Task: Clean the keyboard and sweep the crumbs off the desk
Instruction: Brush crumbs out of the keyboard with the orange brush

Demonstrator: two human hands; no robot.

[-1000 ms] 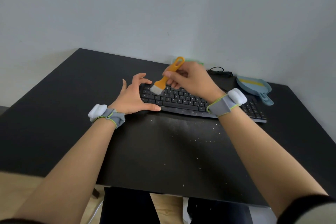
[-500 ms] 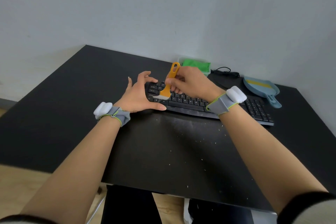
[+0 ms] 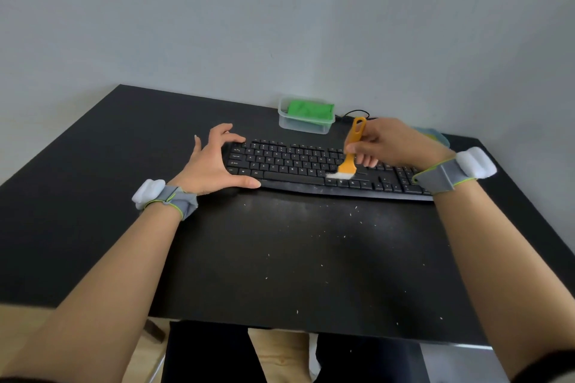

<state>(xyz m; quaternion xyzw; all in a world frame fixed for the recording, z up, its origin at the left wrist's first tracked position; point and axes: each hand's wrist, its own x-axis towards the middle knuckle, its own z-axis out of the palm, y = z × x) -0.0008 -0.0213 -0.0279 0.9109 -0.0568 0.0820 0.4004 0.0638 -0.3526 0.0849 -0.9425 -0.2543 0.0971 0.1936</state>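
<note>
Two bare forearms are stretched out over the black desk [image 3: 93,165], each one strapped with a grey wristband carrying a white pod. The left hand [image 3: 214,162] is parked at the left end of the keyboard [image 3: 280,162], fingers spread and loosely arched over the corner keys, thumb laid flat along the front edge, so nothing is actually gripped there, it's just braced. The right hand [image 3: 389,146] is curled around one orange brush [image 3: 351,149], pinched about halfway up the handle, wrist bent down a bit. The brush is held nearly upright, hanging loop at the top, and the white bristles are pressed onto the keys a bit right of the keyboard's middle, near the front rows.

One keyboard is seen, black, lying across the back half of the desk and angled slightly. One clear plastic tub [image 3: 306,124] with something green inside is sat just behind it by the wall, with a black cable [image 3: 354,113] looped next to it. A bit of one blue thing [image 3: 435,135] is poking out behind the right hand, mostly hidden. Crumbs [image 3: 351,214] are scattered over the desk in front of the keyboard, way too many tiny specks to be counted.
</note>
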